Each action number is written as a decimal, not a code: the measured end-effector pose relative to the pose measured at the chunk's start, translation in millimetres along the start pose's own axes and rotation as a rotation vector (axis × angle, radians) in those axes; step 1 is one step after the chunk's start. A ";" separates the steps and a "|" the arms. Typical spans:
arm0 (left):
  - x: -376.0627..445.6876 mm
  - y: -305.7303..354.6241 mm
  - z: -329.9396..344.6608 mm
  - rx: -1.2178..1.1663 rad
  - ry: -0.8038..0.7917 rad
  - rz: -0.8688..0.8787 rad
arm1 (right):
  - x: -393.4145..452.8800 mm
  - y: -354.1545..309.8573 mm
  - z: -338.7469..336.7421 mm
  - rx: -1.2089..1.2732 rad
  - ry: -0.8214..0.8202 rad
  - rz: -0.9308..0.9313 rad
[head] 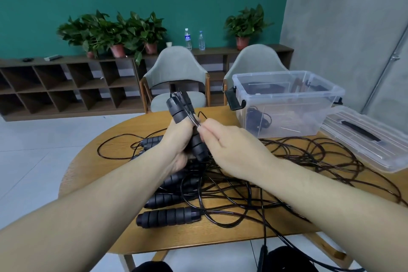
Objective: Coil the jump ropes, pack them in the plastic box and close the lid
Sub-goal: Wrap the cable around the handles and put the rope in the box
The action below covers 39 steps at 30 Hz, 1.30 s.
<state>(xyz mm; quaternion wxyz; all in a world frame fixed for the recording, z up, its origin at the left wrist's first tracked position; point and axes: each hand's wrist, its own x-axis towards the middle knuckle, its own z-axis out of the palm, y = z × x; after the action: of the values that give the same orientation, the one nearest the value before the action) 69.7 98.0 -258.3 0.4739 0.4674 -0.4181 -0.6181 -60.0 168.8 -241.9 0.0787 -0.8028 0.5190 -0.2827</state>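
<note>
My left hand (178,141) grips a pair of black jump rope handles (176,108) upright above the table. Beside them my right hand (229,146) pinches the thin black cord (193,117) of that rope just under the handle tops. Below lies a tangle of black cords (298,161) and several more ribbed black handles (167,216) on the wooden table (95,168). The clear plastic box (284,104) stands open at the back right with a coiled black rope inside. Its clear lid (366,139) lies flat to the right of the box.
Two grey chairs (176,73) stand behind the table. A brown shelf unit (66,86) with potted plants and two water bottles runs along the green wall. A cord hangs over the table's front edge down past my knees.
</note>
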 end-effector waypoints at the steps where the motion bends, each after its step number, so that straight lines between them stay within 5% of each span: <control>1: -0.3 1.6 -1.0 -0.027 0.000 -0.005 | -1.3 -0.9 0.8 -0.020 0.004 -0.026; 8: -10.0 15.8 -0.9 -0.382 0.061 -0.099 | -17.2 15.9 8.4 -0.238 0.130 -0.171; 14: -21.8 11.8 8.7 -0.458 0.008 -0.171 | -16.6 24.5 20.0 -0.242 0.145 -0.260; 22: -20.5 11.4 10.1 -0.426 -0.210 -0.168 | -23.1 27.3 18.0 -0.150 0.082 -0.159; 25: -22.3 19.8 -0.2 -0.443 -0.365 -0.155 | -24.3 39.0 8.6 0.019 -0.085 -0.148; 27: -23.8 21.5 -7.1 -0.349 -0.460 -0.134 | -21.0 47.6 1.6 0.126 -0.257 -0.050; 32: -21.6 16.4 -25.5 0.118 -0.786 -0.165 | -6.4 40.6 -1.4 -0.051 -0.659 -0.032; 37: -30.4 34.2 -24.7 0.574 -0.936 -0.155 | 15.9 44.6 -18.5 0.130 -0.717 0.006; 39: -31.8 38.6 -20.5 0.789 -0.924 -0.140 | 24.2 53.7 -20.7 -0.020 -0.726 0.046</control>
<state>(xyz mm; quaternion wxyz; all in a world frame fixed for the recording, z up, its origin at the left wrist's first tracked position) 100.8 119.8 -219.9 -0.0068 0.3176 -0.7461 -0.5852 -106.1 126.9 -238.3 0.2564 -0.8397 0.4778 0.0278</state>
